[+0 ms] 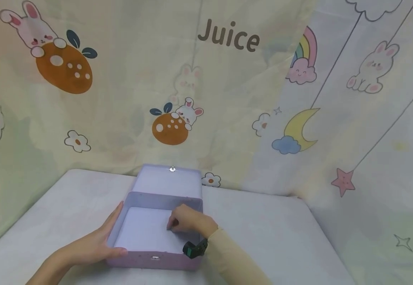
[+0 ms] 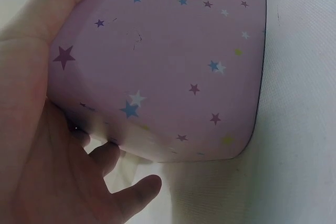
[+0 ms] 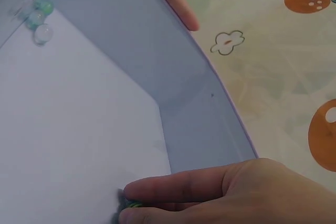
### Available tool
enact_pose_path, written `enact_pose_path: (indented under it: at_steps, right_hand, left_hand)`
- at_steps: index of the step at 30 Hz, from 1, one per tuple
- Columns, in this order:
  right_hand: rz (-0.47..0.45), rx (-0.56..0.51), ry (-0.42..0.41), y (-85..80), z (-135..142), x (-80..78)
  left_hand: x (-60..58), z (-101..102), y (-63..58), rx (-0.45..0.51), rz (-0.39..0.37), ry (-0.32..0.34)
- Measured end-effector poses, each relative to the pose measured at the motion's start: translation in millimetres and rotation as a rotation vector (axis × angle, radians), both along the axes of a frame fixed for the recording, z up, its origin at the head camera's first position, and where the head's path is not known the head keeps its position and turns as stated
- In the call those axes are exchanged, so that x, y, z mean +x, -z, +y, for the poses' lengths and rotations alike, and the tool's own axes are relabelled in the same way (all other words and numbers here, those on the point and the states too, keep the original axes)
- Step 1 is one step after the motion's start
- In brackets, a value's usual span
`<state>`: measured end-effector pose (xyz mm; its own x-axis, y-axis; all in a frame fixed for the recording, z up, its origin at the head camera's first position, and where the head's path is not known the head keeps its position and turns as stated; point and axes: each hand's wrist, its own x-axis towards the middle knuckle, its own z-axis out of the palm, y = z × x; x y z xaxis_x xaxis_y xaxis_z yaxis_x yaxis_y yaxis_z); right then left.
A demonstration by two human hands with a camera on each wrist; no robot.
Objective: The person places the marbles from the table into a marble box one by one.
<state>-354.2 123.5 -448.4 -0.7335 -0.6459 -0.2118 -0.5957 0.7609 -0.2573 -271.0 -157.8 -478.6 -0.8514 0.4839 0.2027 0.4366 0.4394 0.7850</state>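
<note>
A lilac box [image 1: 156,259] stands with its hinged lid [image 1: 167,182] tipped back. My left hand [image 1: 89,247] braces the near left corner, fingers stretched along the outer side wall and thumb across the front. In the left wrist view the box's outside [image 2: 173,45] is printed with small stars. Inside the box, low over its white floor, my right hand [image 3: 226,198] pinches a small marble [image 3: 135,203] with green and yellow in it, mostly hidden by the fingertips. Several clear, greenish glass marbles [image 3: 43,33] lie against the wall at another corner, hidden in the head view.
The box sits on a white-covered table [image 1: 260,229]. Close behind the table hangs a printed curtain [image 1: 121,99] with rabbits and flowers, which continues along the sides. A metal latch [image 1: 172,169] is on the lid edge. A dark wrist device [image 1: 195,249] hangs near the front wall.
</note>
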Motion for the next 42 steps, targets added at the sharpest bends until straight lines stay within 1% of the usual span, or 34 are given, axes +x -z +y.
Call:
enact_pose_path:
  at_steps: [7,11,15,18,21,25,28,32,34,37,39,42]
  right_hand:
    - [-0.037,-0.04,-0.01,-7.4,2.2,-1.0]
    - [-0.013,-0.068,0.011,-15.0,6.8,-1.0]
    - [0.013,-0.118,0.032,-27.7,15.6,-0.4]
    - [0.017,-0.194,0.034,-37.3,26.6,2.8]
    - [0.042,-0.283,0.054,-43.8,41.2,10.2]
    - [0.049,-0.44,0.146,-47.0,64.0,26.1]
    - [0.041,-0.53,0.212,-46.2,81.7,39.5]
    - [0.068,-0.566,0.275,-39.8,104.2,53.7]
    - [0.076,-0.575,0.314,-34.9,114.1,58.9]
    - [0.061,-0.566,0.366,-25.7,126.0,63.7]
    - [0.046,-0.546,0.391,-19.4,132.1,64.2]
    - [0.033,-0.515,0.402,-12.3,138.1,62.8]
  left_hand:
    - [-0.5,1.2,-0.4,0.008,-0.006,0.007]
    - [-1.1,2.9,-0.3,0.011,-0.038,0.009]
    - [-1.7,3.8,-1.6,0.006,-0.051,0.008]
    - [-2.0,3.7,-2.1,0.005,-0.049,0.004]
    - [-2.5,3.1,-1.7,-0.003,-0.052,0.0]
    - [-3.6,1.6,-1.3,-0.018,-0.039,-0.008]
    - [-3.9,0.6,-2.0,-0.016,-0.04,-0.01]
    - [-3.5,0.4,-2.0,-0.007,-0.047,-0.004]
    - [-3.3,0.5,-1.3,-0.001,-0.039,0.001]
    - [-3.4,0.9,-0.4,0.006,-0.017,0.014]
    - [-3.5,0.9,0.0,0.011,-0.006,0.021]
    - [-3.0,0.5,0.2,0.018,-0.01,0.02]
